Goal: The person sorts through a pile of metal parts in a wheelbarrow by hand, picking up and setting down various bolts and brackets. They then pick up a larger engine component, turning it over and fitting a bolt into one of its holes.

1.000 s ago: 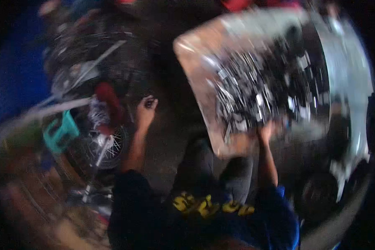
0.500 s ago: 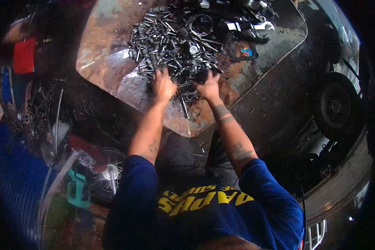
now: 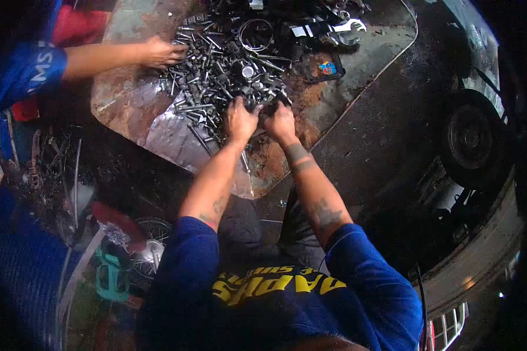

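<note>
A heap of loose metal bolts (image 3: 208,79) lies on a worn, rusty metal sheet (image 3: 123,117). At the heap's near edge, my left hand (image 3: 240,123) reaches in with bent fingers, its tips among the bolts. Close beside it, on the right, my right hand (image 3: 281,123) has its fingers curled against dark parts. What either hand grips is hidden by the fingers and the clutter. A long bolt (image 3: 200,139) lies left of my left wrist, and another thin bolt (image 3: 245,162) points toward me below it.
Another person's hand (image 3: 160,52) reaches over the heap's left side. Behind the heap are a coiled wire ring (image 3: 256,35), wrenches (image 3: 348,26) and a dark tray (image 3: 310,70). A wheel (image 3: 471,137) is at right; a teal plastic object (image 3: 111,279) sits lower left.
The other person's arm has come in from the left onto the bolts. My hands have drawn closer together at the heap's near edge. The whole view has shifted slightly.
</note>
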